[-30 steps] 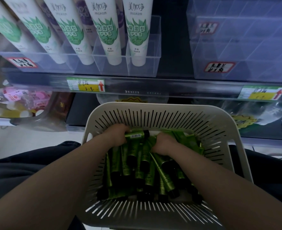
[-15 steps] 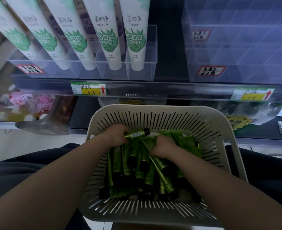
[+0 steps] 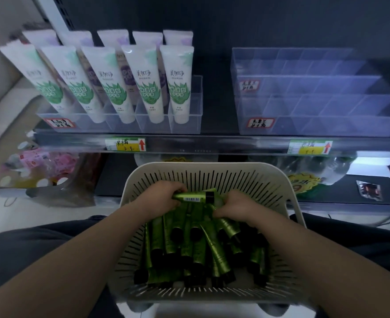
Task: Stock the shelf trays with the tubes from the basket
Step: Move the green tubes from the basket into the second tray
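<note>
While held crosswise, the tube (image 3: 190, 198) points cap rightward.

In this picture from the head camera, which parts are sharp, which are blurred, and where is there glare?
Head view: dim light; the green tube in the left hand is sharpest, its barcode visible; the white tubes are smeared and fan outward, likely lens distortion; a bluish sheen lies on the clear tray.

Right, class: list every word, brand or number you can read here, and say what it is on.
"美加净" and "maxam": white tubes.
"3.9", roughly: left price tag.
Too blurred to read: right price tag, handwritten tray labels, barcode on the top green tube.
</note>
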Demonstrator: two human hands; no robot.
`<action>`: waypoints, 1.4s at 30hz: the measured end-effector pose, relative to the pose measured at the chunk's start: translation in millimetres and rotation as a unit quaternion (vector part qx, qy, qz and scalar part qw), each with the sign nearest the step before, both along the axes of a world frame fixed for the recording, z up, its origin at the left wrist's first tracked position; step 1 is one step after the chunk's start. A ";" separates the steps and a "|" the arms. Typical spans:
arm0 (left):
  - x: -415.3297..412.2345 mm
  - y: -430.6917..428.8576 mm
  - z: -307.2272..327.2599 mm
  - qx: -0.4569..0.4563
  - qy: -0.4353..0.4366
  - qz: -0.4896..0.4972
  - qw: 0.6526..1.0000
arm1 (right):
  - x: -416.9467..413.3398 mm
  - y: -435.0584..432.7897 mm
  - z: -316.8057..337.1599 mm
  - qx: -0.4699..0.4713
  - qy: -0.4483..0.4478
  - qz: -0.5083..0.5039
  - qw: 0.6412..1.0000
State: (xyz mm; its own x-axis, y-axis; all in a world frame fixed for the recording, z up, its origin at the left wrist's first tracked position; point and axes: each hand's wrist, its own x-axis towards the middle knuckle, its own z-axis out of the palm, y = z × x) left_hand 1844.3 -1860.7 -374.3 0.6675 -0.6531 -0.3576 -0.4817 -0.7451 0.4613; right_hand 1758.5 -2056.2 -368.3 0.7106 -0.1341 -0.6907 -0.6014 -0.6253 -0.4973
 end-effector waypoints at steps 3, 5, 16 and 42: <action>-7.0 -3.5 16.6 -0.007 -0.043 -0.026 0.999 | -6.7 -11.6 12.7 -0.015 -0.029 -0.008 0.999; -10.3 -5.4 27.2 -0.007 -0.061 -0.035 0.997 | -12.0 -17.2 22.5 -0.019 -0.043 -0.016 0.999; -19.9 -10.0 72.4 0.022 -0.074 0.005 0.997 | -31.9 -32.7 48.3 -0.048 -0.080 -0.023 0.995; -31.2 -86.0 183.5 -0.189 -0.062 0.134 0.971 | -51.6 -80.5 128.5 -0.008 -0.307 -0.097 0.947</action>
State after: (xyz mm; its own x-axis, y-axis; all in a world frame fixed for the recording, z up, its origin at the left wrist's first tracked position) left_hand 1813.1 -1946.7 -190.8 0.8538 -0.5196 -0.0318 -0.3640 -0.6397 0.6770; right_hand 1706.9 -2136.7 -239.8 0.9386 -0.3097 -0.1520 -0.3060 -0.5441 -0.7812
